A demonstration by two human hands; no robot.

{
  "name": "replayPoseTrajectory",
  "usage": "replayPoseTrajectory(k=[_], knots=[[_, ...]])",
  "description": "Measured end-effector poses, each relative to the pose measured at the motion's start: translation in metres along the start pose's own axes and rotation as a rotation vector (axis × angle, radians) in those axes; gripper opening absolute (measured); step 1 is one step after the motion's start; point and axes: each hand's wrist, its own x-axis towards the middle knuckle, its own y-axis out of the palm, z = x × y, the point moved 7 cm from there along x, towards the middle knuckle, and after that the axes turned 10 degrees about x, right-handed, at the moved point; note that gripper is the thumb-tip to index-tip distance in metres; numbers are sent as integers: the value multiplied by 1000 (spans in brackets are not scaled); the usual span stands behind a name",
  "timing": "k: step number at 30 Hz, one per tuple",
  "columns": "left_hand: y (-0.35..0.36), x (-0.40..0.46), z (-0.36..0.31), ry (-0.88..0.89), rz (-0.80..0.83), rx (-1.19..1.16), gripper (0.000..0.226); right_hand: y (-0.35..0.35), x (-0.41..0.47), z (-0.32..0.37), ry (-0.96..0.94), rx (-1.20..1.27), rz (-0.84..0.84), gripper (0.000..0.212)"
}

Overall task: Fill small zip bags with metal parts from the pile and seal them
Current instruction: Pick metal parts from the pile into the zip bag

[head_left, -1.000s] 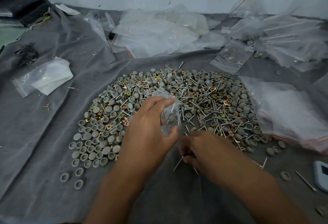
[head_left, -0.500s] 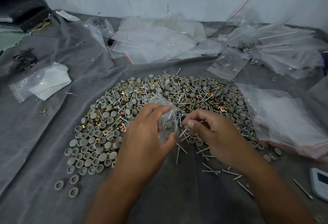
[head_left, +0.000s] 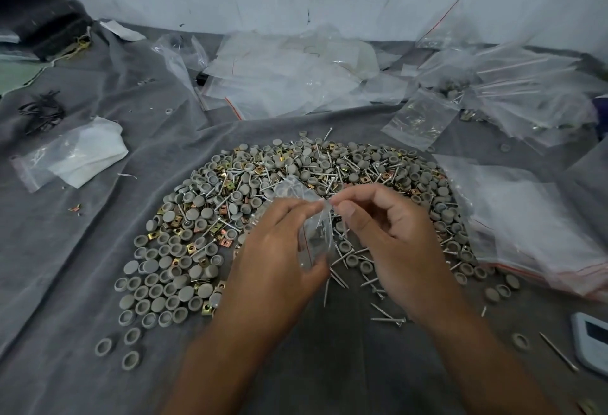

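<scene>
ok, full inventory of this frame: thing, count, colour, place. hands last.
pile of parts: one, many grey caps, silver screws, brass-coloured square clips, centre of the cloth
small zip bag: one, clear with a red line, held above the pile, some parts inside
grey cloth: one, covers the work surface
empty zip bags: many, clear, heaped at the back
filled bags: several, clear, back right
bag stack: one, clear with red strips, right of the pile
bag with white sheet: one, left
white device: one, right edge, partly cut off
left hand: holds the bag
right hand: pinches at the bag's mouth
</scene>
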Motion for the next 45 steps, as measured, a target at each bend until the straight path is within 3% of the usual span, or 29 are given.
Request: replayPoseTrajectory(k=[10,13,17,22,28,32,35,39,42,45], knots=[[-7,0,1,-11,-36,-46,54,9,-4,10,-235,-507,-15,11],[-8,0,1,-16,-34,-44,56,-9,-3,0,-86,-570,-32,18],[-7,0,3,-33,-27,-33,59,-5,-13,-36,269,-958,208,22],[-9,-1,4,-29,-31,-18,62,7,-16,-37,303,-1099,236,19],[-8,-1,5,-32,-30,-16,62,1,-19,-43,374,-1015,259,12],[-6,-1,6,-44,-7,-4,63,-13,-10,-27,243,-777,110,8],[-6,-2,6,-50,-3,-6,63,-21,-3,9,-69,-599,-71,13],[-5,-1,5,-36,0,-4,61,-2,-9,26,-314,-629,-9,26],[-3,-1,4,-17,-6,-11,59,5,-12,24,-363,-666,11,38],[-2,-1,4,-8,-13,-26,58,12,-13,18,-362,-673,7,35]])
